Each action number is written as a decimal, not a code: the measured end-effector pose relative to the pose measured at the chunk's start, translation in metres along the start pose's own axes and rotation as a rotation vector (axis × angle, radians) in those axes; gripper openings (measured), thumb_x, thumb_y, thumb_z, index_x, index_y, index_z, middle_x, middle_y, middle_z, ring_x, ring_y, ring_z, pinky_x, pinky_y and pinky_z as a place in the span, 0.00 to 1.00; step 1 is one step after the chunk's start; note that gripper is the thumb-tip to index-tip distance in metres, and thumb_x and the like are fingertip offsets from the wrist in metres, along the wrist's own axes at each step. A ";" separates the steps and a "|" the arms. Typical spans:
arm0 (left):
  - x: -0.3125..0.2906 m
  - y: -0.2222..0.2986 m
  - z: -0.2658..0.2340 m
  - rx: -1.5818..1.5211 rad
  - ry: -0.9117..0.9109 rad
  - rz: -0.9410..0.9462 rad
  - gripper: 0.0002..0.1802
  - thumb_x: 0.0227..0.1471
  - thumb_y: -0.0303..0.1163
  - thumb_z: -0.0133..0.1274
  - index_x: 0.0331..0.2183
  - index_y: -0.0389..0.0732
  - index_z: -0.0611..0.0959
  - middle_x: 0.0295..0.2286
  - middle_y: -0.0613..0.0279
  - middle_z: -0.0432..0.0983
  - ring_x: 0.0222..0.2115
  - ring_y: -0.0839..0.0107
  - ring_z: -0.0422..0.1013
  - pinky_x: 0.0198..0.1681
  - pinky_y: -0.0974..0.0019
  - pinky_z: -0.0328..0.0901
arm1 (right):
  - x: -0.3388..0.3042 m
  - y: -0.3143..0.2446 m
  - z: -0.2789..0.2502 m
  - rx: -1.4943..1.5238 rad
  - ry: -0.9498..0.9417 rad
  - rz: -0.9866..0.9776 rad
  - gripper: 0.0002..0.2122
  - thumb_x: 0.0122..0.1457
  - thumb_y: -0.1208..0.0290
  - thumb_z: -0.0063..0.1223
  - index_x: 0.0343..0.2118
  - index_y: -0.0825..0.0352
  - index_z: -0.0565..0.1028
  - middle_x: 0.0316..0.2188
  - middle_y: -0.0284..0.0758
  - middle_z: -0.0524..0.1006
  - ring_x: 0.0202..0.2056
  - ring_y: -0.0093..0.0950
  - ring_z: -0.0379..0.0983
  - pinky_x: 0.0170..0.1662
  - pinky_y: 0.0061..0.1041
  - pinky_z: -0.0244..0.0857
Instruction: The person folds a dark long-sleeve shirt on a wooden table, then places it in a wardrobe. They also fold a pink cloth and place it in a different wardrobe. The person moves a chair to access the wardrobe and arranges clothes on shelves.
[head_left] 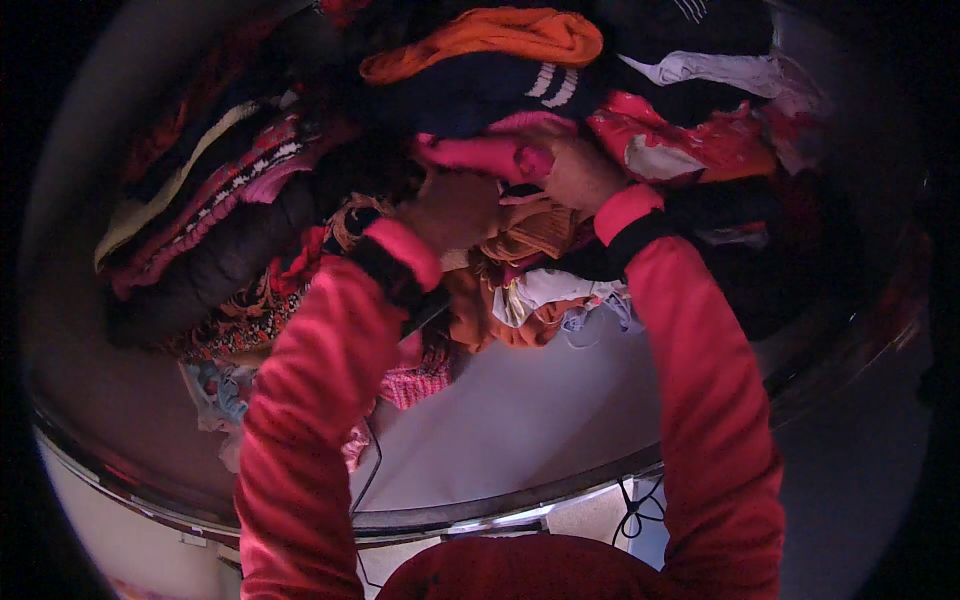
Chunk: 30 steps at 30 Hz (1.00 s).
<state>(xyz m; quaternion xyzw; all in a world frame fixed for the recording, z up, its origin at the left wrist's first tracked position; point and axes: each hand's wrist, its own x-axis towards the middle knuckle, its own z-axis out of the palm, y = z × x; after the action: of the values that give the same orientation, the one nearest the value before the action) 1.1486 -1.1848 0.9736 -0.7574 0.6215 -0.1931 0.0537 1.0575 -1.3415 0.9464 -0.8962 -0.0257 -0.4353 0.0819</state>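
Note:
A bright pink garment, bunched into a roll, lies across the middle of a heap of clothes. My right hand is closed on its right end, with a pink fold bulging beside the fingers. Against its lower left edge my left hand is curled, the fingertips hidden in shadow and cloth. Just below the hands sits a brown knitted garment. A navy garment with white stripes lies directly beyond the pink one, under an orange knit piece.
Folded clothes are stacked at the left. A red patterned cloth and a white cloth lie at the right. White and orange pieces lie nearer me on the pale, curved-edged table. A dark cable hangs by the front edge.

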 end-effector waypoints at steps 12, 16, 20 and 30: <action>0.036 0.011 -0.049 0.575 0.485 0.030 0.37 0.45 0.37 0.48 0.56 0.55 0.53 0.56 0.48 0.42 0.56 0.44 0.42 0.48 0.33 0.47 | -0.029 -0.040 0.013 -0.251 -0.013 -0.004 0.17 0.41 0.74 0.44 0.38 0.67 0.71 0.41 0.39 0.68 0.44 0.37 0.63 0.48 0.32 0.57; 0.054 0.000 -0.032 0.730 0.389 -0.006 0.37 0.46 0.38 0.46 0.57 0.54 0.51 0.57 0.48 0.40 0.56 0.43 0.40 0.47 0.31 0.46 | -0.030 -0.050 0.021 -0.426 0.123 -0.032 0.16 0.39 0.72 0.48 0.36 0.66 0.71 0.39 0.36 0.68 0.43 0.34 0.62 0.44 0.33 0.57; 0.060 -0.012 -0.027 0.777 0.393 0.064 0.36 0.47 0.38 0.44 0.57 0.51 0.51 0.57 0.48 0.40 0.56 0.42 0.41 0.46 0.32 0.49 | -0.027 -0.052 0.029 -0.376 0.141 -0.008 0.17 0.36 0.72 0.52 0.35 0.62 0.72 0.37 0.35 0.67 0.42 0.35 0.62 0.43 0.33 0.57; 0.069 -0.024 -0.017 0.896 0.573 0.087 0.34 0.49 0.40 0.42 0.57 0.52 0.52 0.56 0.50 0.45 0.54 0.45 0.49 0.43 0.37 0.56 | -0.015 -0.023 0.006 0.295 0.008 -0.050 0.23 0.31 0.75 0.61 0.37 0.65 0.71 0.37 0.40 0.69 0.42 0.37 0.65 0.47 0.28 0.59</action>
<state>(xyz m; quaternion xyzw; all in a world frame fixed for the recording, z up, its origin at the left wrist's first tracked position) 1.1750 -1.2427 1.0123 -0.5507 0.4988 -0.6361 0.2080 1.0505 -1.3175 0.9339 -0.8717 -0.1112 -0.4325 0.2018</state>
